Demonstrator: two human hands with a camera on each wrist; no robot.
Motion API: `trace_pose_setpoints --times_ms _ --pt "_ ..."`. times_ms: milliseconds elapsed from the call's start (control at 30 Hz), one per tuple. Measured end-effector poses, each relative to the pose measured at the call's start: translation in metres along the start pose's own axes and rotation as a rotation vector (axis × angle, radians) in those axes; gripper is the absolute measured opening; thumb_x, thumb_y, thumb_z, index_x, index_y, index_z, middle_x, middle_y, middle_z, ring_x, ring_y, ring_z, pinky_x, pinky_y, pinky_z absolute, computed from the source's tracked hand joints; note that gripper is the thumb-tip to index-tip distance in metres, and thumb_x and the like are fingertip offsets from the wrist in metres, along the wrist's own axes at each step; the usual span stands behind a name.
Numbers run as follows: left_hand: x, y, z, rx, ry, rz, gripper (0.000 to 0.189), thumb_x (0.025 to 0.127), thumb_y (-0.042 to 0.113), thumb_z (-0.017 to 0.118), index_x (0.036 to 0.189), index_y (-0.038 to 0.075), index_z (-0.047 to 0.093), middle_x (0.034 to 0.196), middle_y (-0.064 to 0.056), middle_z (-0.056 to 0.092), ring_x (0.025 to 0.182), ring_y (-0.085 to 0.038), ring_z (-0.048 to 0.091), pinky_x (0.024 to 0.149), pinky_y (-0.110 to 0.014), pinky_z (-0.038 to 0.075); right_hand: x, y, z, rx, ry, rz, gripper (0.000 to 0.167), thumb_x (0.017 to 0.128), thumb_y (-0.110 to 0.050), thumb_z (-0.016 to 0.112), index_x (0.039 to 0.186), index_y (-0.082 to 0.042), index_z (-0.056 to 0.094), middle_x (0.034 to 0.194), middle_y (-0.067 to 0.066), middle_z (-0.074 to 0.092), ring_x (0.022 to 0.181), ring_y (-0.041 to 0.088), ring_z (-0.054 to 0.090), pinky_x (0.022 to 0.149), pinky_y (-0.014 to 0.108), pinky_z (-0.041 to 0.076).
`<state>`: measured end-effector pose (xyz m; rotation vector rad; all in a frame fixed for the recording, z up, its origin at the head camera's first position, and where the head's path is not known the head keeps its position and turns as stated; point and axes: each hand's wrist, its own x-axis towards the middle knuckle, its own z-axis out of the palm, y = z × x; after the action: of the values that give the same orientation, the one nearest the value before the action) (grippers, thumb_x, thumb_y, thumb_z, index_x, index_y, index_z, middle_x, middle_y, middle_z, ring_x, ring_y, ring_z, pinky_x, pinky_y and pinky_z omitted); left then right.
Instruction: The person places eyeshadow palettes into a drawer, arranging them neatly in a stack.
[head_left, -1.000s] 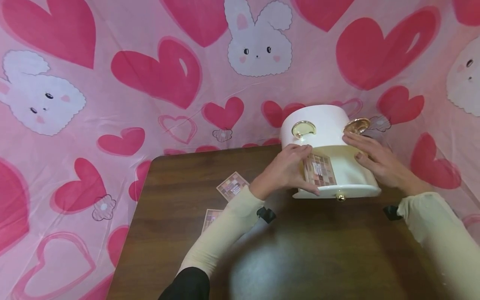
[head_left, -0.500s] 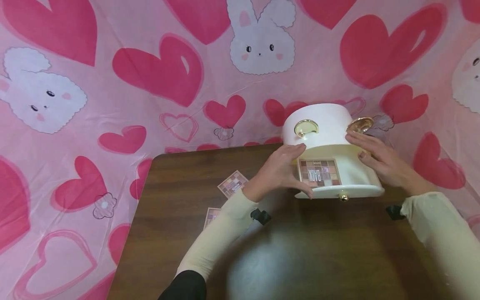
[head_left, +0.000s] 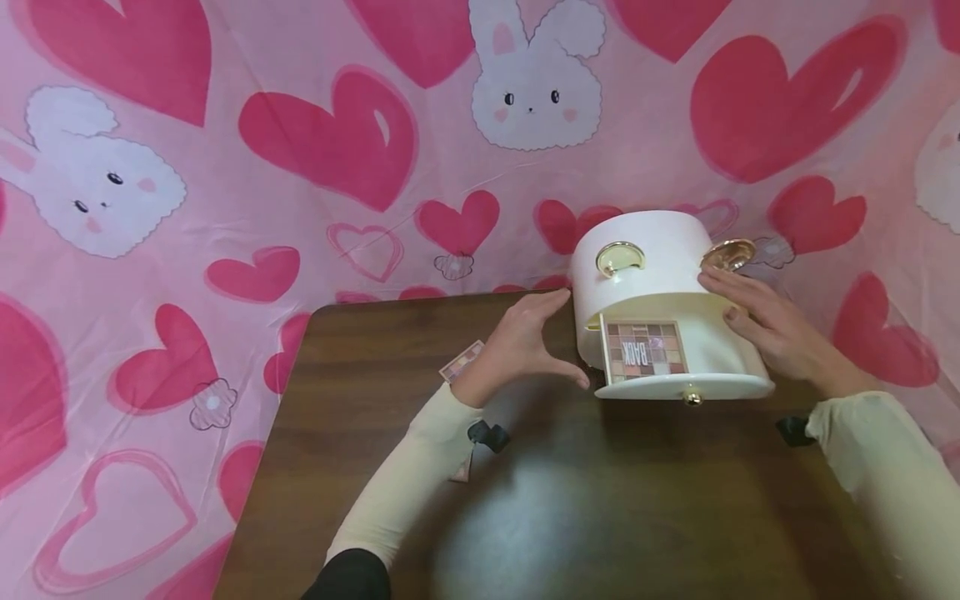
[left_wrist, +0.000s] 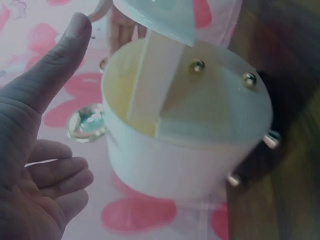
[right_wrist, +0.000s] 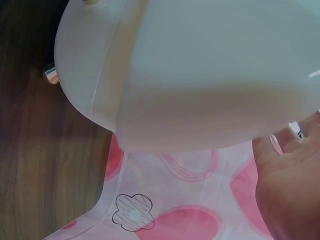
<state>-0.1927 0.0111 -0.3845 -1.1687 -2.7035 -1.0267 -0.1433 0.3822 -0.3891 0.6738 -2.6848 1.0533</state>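
A white rounded organizer (head_left: 637, 250) stands at the back right of the table, with its top drawer (head_left: 716, 342) pulled out. Flat in the drawer's left part lies a makeup palette (head_left: 645, 350) printed "BACK". My left hand (head_left: 517, 350) hovers just left of the drawer, holding nothing, its thumb and fingers spread apart. Its fingers (left_wrist: 65, 175) also stand clear of the organizer in the left wrist view. My right hand (head_left: 776, 333) rests along the organizer's right side, fingers extended near a gold handle (head_left: 731, 254). Part of that hand (right_wrist: 290, 185) shows in the right wrist view.
Two more palettes lie on the wooden table (head_left: 600, 500): one (head_left: 459, 363) partly behind my left hand, another (head_left: 462, 471) mostly under my left forearm. Lower on the organizer are gold knobs (left_wrist: 197, 66). A pink heart-and-bunny cloth (head_left: 375, 167) hangs behind.
My left hand has let go of the palette, now lying flat in the drawer, and has drawn back to the left. The right hand stays at the organizer's side.
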Motion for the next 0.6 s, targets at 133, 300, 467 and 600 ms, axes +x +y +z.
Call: trace_pose_setpoints --times_ms 133,300,467,600 --pt "-0.013 -0.013 -0.001 -0.014 -0.024 -0.092 0.117 0.057 0.053 0.095 0.152 0.006 0.044 0.154 -0.007 0.045 0.137 -0.024 0.043 0.108 -0.041 0.041 0.0 0.0 0.001 -0.004 -0.003 -0.008 0.063 0.092 -0.001 0.059 0.153 -0.013 0.045 0.159 0.013 0.035 0.14 -0.001 0.023 0.113 0.066 0.013" --pt "-0.027 -0.035 0.0 -0.016 -0.025 -0.174 0.119 0.056 0.057 0.094 0.152 0.007 0.043 0.154 -0.006 0.044 0.138 -0.025 0.042 0.109 -0.044 0.041 0.0 -0.001 0.001 -0.008 0.002 -0.032 0.064 0.091 0.003 0.058 0.152 -0.01 0.045 0.158 0.015 0.035 0.141 0.0 0.022 0.115 0.057 0.013" --pt "-0.04 -0.058 0.004 0.051 -0.021 -0.222 0.121 0.055 0.057 0.095 0.15 0.003 0.044 0.153 -0.011 0.045 0.137 -0.029 0.043 0.111 -0.044 0.038 -0.001 -0.003 0.001 -0.015 -0.002 -0.013 0.065 0.091 0.0 0.059 0.153 -0.012 0.044 0.159 0.014 0.034 0.139 -0.004 0.022 0.114 0.062 0.015" --pt "-0.053 -0.072 0.005 0.042 -0.009 -0.294 0.119 0.055 0.052 0.096 0.149 0.001 0.045 0.153 -0.012 0.045 0.138 -0.032 0.041 0.112 -0.047 0.036 0.0 -0.004 0.001 -0.01 -0.002 -0.013 0.066 0.09 0.001 0.06 0.153 -0.012 0.044 0.16 0.013 0.033 0.14 -0.003 0.022 0.113 0.065 0.014"
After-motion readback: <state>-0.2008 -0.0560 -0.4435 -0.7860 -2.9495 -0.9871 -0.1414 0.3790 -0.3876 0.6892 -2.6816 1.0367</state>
